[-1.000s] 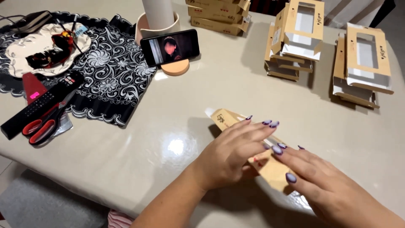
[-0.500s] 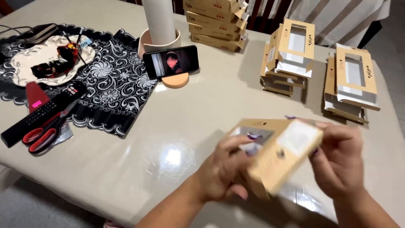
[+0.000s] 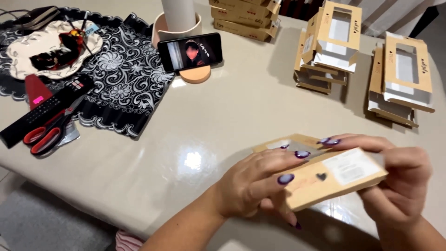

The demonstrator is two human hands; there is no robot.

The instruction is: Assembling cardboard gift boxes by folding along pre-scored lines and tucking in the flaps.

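Head view, lower right: my left hand (image 3: 253,183) and right hand (image 3: 399,179) grip one tan box (image 3: 332,179), half-formed; folded boxes (image 3: 362,51) wait on the desk (image 3: 232,116).

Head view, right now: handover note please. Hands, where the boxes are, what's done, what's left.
Left hand: grips the near end of a flat tan carton, fingers over its top face.
Right hand: holds the carton's far end, above the beige table.
Done, by the look of it: two stacks of folded window boxes at the far right, one and another.
Left, likely: the carton in hand is not opened up, and flat cartons lie stacked at the far edge.
Nearby: phone on a stand, red scissors on the left.
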